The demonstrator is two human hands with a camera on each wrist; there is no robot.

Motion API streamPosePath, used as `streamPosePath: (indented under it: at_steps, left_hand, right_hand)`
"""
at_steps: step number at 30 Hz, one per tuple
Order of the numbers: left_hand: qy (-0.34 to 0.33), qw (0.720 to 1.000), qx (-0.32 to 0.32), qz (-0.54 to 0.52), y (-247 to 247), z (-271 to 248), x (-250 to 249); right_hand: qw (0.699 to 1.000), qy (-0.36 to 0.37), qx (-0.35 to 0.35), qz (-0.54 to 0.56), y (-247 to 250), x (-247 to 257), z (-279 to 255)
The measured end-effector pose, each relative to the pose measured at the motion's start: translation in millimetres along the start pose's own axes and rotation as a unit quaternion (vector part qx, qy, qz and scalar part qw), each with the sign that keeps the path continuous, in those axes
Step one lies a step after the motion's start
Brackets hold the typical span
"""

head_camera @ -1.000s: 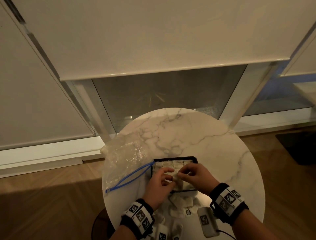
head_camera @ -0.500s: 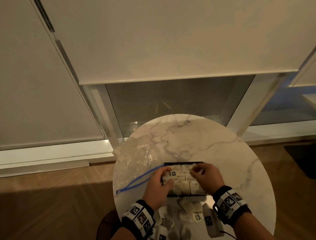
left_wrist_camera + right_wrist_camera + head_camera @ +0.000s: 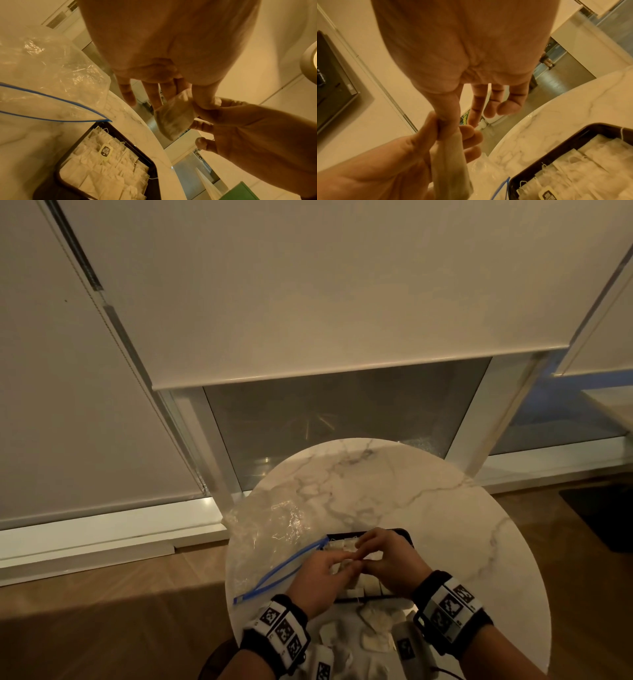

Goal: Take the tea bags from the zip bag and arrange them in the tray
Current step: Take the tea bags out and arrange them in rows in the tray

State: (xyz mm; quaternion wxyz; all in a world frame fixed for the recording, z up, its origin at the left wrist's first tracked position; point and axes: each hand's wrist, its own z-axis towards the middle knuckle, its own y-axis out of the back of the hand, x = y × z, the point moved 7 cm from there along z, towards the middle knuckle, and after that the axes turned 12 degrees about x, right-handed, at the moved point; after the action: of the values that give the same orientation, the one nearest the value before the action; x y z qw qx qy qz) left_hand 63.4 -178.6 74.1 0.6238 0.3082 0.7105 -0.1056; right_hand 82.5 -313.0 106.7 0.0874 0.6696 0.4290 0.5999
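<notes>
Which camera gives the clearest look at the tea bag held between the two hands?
The left wrist view: the tea bag hangs broadside, pinched at its top corner. The right wrist view shows it edge-on, a narrow strip. In the head view, fingers nearly hide it.

We see one tea bag [image 3: 173, 116] up in the air over the tray [image 3: 145, 159], hanging tilted, pale and a bit see-through. The black tray sits on the table, packed with rows of white tea bags [image 3: 106, 174], one dark tag on top. The clear zip bag [image 3: 274, 542] lies open, touching the tray's left corner
</notes>
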Motion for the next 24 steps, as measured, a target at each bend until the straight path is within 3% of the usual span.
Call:
streamPosePath:
  at_steps: [4,10,14,19,24]
  left_hand:
    - [-0.005,1.0,0.001,0.003,-0.3,0.7,-3.8]
    - [0.047,0.997,0.012,-0.055,-1.7,1.1,7.3]
    - [0.024,1.0,0.003,-0.02,-1.8,-1.6,-1.4]
    - [0.009,1.0,-0.008,-0.02,0.0,-6.2,-6.4]
    - [0.0,0.999,-0.024,-0.035,-3.4,-8.5,1.3]
  right_hand:
    - [0.999,0.016,-0.015,0.037,5.5,1.4,-5.1]
    - [0.997,0.019,-0.036,0.064,8.5,-2.6,-7.9]
    - [0.996,0.023,-0.028,0.082,13.5,-4.5,-9.1]
    - [0.993,0.03,-0.067,0.095,20.6,-10.3,-10.6]
    - [0.997,0.038,0.007,0.07,10.2,-0.9,-14.2]
